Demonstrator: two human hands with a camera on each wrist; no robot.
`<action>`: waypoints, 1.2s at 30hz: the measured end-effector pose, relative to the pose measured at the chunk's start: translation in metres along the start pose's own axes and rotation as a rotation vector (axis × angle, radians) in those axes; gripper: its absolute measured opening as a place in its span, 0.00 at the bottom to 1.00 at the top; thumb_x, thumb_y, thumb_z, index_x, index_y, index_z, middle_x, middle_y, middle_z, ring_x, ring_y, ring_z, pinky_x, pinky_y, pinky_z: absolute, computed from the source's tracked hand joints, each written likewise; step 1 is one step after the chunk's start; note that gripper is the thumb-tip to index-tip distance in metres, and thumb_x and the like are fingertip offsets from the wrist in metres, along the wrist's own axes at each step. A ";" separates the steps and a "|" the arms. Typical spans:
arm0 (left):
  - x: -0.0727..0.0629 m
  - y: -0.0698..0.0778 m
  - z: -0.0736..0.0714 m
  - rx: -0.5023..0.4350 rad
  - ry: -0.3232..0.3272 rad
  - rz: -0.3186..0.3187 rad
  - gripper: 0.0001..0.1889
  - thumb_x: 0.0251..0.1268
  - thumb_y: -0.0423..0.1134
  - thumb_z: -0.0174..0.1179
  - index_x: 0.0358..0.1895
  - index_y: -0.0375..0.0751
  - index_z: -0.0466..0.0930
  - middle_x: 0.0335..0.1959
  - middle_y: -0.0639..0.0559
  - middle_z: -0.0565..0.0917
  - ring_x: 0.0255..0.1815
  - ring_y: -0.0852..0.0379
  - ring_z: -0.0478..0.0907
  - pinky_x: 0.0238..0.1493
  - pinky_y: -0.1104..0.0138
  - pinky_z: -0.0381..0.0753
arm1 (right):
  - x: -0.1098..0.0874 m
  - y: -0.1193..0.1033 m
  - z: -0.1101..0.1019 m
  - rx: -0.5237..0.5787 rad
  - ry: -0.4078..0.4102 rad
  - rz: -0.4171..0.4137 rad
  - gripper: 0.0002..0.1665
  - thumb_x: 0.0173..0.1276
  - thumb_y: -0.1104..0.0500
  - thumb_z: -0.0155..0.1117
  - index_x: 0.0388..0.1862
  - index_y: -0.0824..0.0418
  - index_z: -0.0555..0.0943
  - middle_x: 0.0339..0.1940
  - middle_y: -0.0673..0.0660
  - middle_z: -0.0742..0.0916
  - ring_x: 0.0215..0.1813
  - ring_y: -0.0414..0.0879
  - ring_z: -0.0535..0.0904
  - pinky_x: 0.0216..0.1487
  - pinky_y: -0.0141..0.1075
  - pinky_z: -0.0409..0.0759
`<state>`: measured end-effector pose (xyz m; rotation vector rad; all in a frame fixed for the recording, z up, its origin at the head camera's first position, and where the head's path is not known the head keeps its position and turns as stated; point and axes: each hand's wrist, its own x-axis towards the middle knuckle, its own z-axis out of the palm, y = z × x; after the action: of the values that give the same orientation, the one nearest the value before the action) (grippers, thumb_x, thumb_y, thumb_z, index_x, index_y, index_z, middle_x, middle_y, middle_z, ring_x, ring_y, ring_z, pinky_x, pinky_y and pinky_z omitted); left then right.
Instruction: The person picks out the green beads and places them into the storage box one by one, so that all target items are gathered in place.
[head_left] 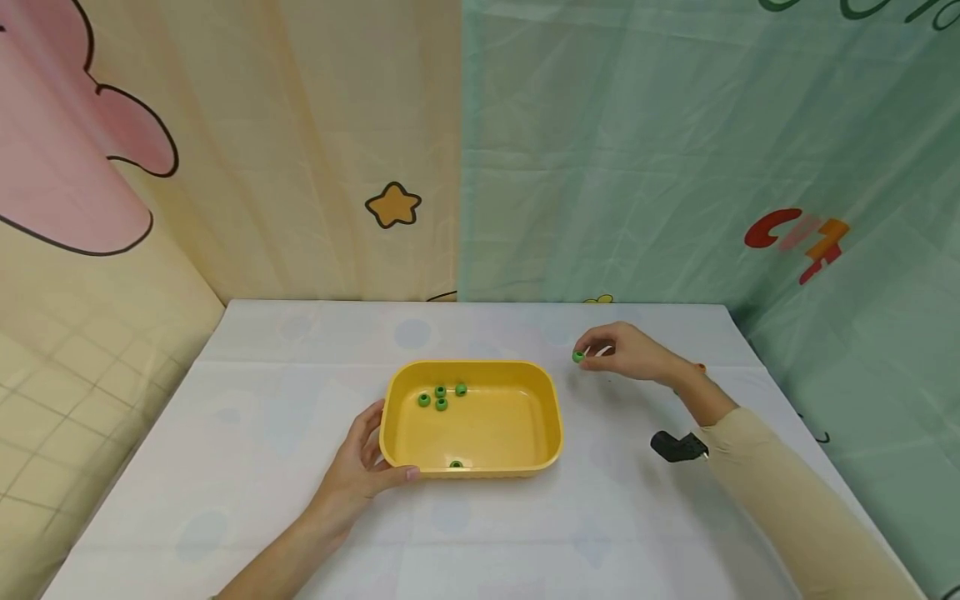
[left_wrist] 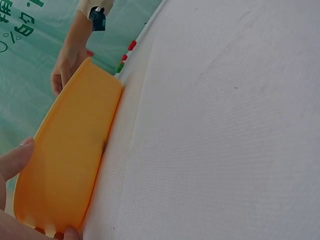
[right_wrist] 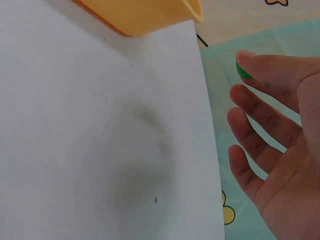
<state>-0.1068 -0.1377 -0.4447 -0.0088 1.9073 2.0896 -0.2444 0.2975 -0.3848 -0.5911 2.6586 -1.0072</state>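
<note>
A yellow plastic tray (head_left: pixel 487 429) stands on the white-covered table, with several green beads (head_left: pixel 441 404) inside, most in its back left part and one by the front wall. My left hand (head_left: pixel 358 458) grips the tray's front left corner, thumb over the rim; in the left wrist view the fingertips (left_wrist: pixel 71 233) show at the tray's wall. Right of the tray, above the table, my right hand (head_left: pixel 626 352) pinches a green bead (head_left: pixel 577 357). In the right wrist view that bead (right_wrist: pixel 243 71) is mostly hidden by thumb and finger, and the other fingers are loosely bent.
Red beads (left_wrist: pixel 131 45) and a green one (left_wrist: pixel 120 67) lie beyond the tray in the left wrist view; the right arm mostly hides them in the head view. A black device (head_left: pixel 677 447) sits at the right sleeve. Printed curtains (head_left: pixel 600 167) hang behind the table.
</note>
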 end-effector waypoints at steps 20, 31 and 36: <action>0.001 -0.001 -0.001 0.001 -0.002 0.005 0.60 0.53 0.26 0.78 0.83 0.49 0.44 0.82 0.51 0.52 0.79 0.44 0.58 0.68 0.65 0.73 | 0.038 -0.059 0.028 -0.032 -0.128 -0.186 0.09 0.70 0.59 0.73 0.47 0.57 0.88 0.45 0.47 0.88 0.50 0.48 0.82 0.58 0.50 0.83; 0.001 -0.002 -0.002 0.000 -0.006 0.012 0.59 0.53 0.26 0.78 0.83 0.49 0.45 0.81 0.51 0.53 0.78 0.45 0.59 0.68 0.66 0.73 | 0.056 -0.079 0.041 -0.050 -0.177 -0.250 0.07 0.70 0.60 0.73 0.45 0.57 0.88 0.44 0.46 0.88 0.49 0.46 0.83 0.57 0.49 0.84; 0.001 -0.002 -0.002 0.003 -0.008 0.016 0.59 0.54 0.26 0.78 0.83 0.49 0.45 0.81 0.51 0.54 0.78 0.45 0.59 0.68 0.66 0.73 | 0.065 -0.089 0.047 -0.071 -0.191 -0.274 0.07 0.70 0.59 0.73 0.45 0.56 0.88 0.44 0.45 0.88 0.48 0.44 0.82 0.56 0.47 0.84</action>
<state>-0.1080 -0.1395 -0.4475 0.0157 1.9125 2.0939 -0.2600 0.1802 -0.3646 -1.0344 2.4980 -0.8743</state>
